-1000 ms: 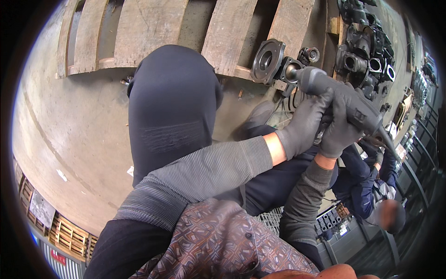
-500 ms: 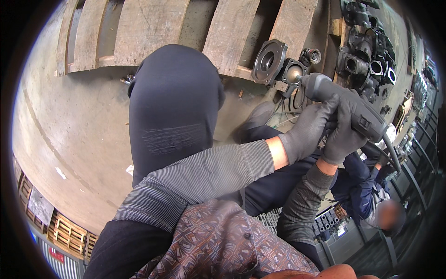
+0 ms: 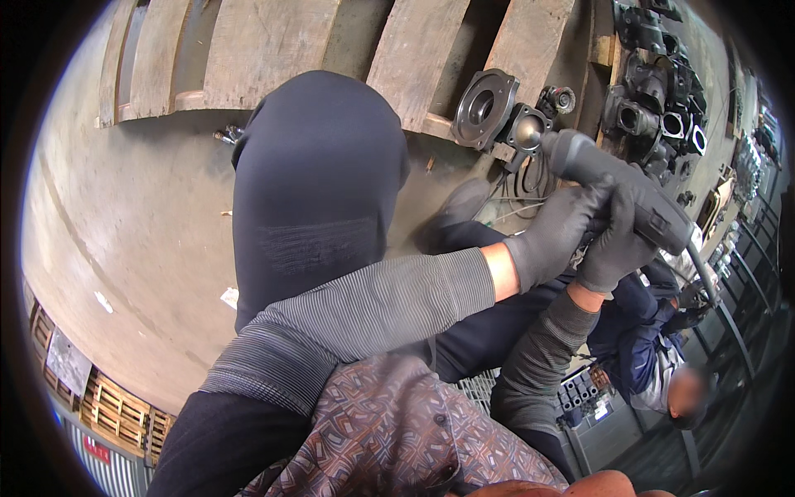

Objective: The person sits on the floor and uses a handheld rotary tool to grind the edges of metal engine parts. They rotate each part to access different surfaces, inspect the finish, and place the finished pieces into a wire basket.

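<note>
Both gloved hands are wrapped around a black corded die grinder, slanting from upper left to lower right. My left hand reaches across and closes on its underside near the middle. Beside it, my right hand grips the body farther back, its thumb along the side. The tool's nose meets the bright opening of a square-flanged metal casting; the exact contact is hard to make out. A round metal flange with a central hole stands just left of that casting, at the pallet edge.
A wooden pallet spans the top. Several dark metal castings are crowded at the upper right. The tool's cable trails down right, near another person bent over. My raised knee takes up the middle.
The grinder and my hands have shifted very slightly right, along with the view. My grip looks the same. The other person at the right has moved a little.
</note>
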